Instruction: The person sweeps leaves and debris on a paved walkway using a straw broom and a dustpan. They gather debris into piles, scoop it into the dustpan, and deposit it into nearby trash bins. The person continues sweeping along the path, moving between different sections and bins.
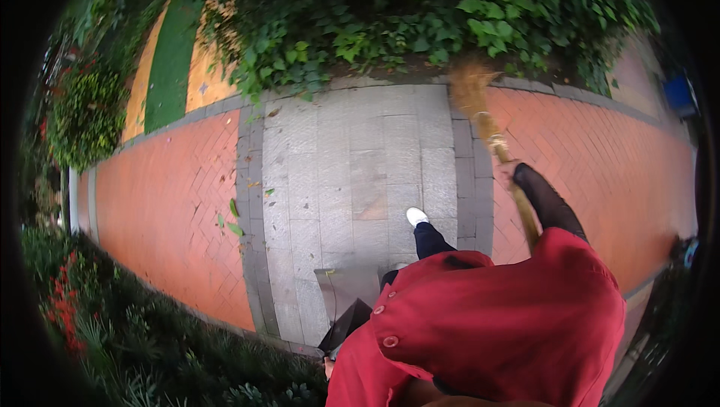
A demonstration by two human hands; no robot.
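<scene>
My right hand (508, 171), with a black sheer sleeve over the wrist, is shut around the shaft of a straw broom (472, 95). The broom's bristles are blurred and lie over the kerb by the planting bed. At the lower left, my left hand (328, 369) shows only in part past the red garment. It is at the handle end of a grey dustpan (343, 289), whose dark side faces me. Below the pan is the grey stone strip of the path (332, 182). Several green leaves (234, 229) and small dry bits lie left of that strip.
Leafy climbing plants (360, 36) overhang the far kerb (216, 108). A shrub bed with red flowers (64, 300) borders the lower left. Red herringbone paving (163, 199) flanks the stone strip. A blue container (680, 95) stands at the far right. My white shoe (417, 216) is on the stone.
</scene>
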